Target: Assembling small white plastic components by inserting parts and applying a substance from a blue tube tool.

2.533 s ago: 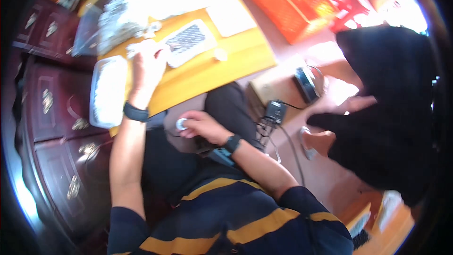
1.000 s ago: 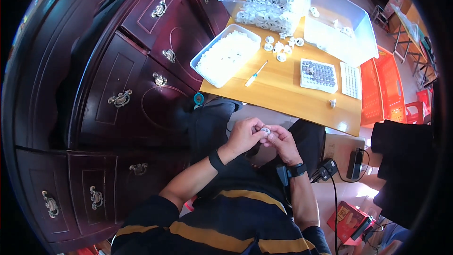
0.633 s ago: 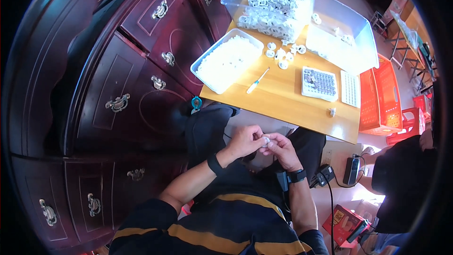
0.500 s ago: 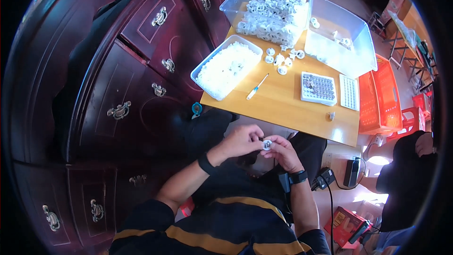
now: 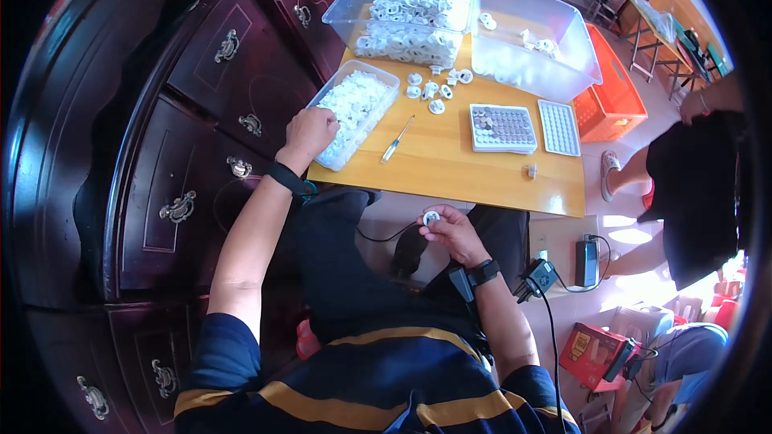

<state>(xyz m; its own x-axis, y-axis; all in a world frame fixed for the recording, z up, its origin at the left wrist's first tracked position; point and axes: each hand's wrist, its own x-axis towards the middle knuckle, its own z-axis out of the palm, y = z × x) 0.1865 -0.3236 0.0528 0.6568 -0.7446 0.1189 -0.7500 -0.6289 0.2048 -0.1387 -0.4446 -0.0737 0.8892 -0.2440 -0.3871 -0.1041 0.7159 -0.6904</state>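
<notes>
My right hand pinches a small round white plastic part with a greyish middle, held over my lap. My left hand reaches over the near left side of a shallow white tub, its fingers bent down at the small white plastic pieces inside. What those fingertips hold, if anything, cannot be made out. A screwdriver with a pale handle lies on the table just right of the tub. Several loose white round parts lie beyond it.
A clear bin heaped with white parts stands at the back, beside another clear bin holding a few. Trays of small round pieces sit on the right of the wooden table. A dark drawer cabinet borders the left; another person stands right.
My left hand has left the round part and moved up and left to the tub. My right hand keeps the part, slightly higher and further left. The view has shifted right.
</notes>
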